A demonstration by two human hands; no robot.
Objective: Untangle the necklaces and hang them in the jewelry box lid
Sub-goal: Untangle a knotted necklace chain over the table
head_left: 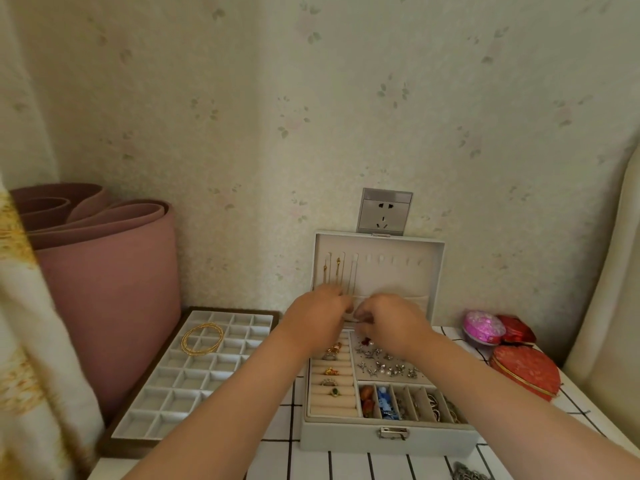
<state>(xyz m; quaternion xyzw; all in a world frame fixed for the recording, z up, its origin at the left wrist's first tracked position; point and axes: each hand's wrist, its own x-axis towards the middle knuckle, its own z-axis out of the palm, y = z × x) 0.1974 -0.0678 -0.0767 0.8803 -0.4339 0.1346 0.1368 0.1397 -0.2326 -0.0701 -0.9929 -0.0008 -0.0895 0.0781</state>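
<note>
Necklaces [337,275] hanging vertical off lid [398,271] left hooks [341,255]. Both hands working at lid bottom, just under necklaces; left hand [317,317] sitting nearer them than right hand [391,320]. Fingers curling, blurred: cannot tell if gripping anything.

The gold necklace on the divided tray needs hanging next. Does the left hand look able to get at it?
Probably yes: the gold necklace lies uncovered on the divided tray, left of the left hand, nothing between.

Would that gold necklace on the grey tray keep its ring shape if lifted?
Probably not: the gold necklace looks like thin strands draped across the tray dividers, so it is likely floppy. It is probably light, and the strands may tangle.
</note>
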